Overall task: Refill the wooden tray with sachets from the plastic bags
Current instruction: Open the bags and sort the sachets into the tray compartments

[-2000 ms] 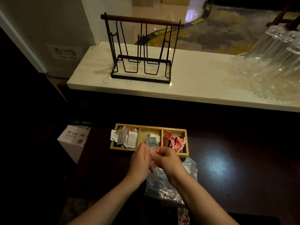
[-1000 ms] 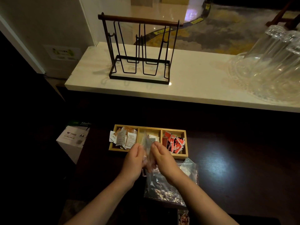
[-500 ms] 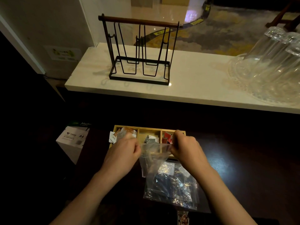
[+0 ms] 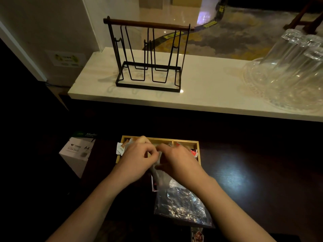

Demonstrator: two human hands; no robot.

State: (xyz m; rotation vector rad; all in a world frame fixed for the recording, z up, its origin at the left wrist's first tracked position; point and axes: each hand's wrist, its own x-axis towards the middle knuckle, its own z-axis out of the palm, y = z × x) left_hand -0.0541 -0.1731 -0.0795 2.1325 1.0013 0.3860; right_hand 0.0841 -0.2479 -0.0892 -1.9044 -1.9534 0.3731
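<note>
Both hands met over the tray: the left hand (image 4: 138, 158) and right hand (image 4: 176, 163) each pinched the mouth of the plastic bag (image 4: 180, 201), which trailed back beneath the right wrist onto the dark table (image 4: 244, 172). Just beyond the knuckles sat the wooden tray (image 4: 185, 141), sachets (image 4: 121, 148) showing left of the left hand. Best, I judged, to part the mouth evenly, directly above one compartment.
</note>
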